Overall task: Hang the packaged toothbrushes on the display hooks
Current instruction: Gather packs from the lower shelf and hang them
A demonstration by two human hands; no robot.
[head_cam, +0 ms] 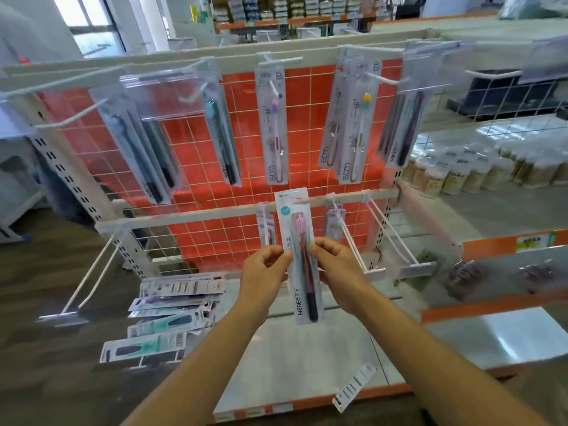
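Left grip (264,267) and right grip (336,265) each pinch a long edge of the upright white card pack with a pink-headed toothbrush (302,272), its top overlapping the lower cream hook rail (196,214) of the red wire-grid panel (196,142).

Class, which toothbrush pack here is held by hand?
The upright pink-brush pack, pinched between left hand and right hand; the others hang on hooks or lie on the shelf.
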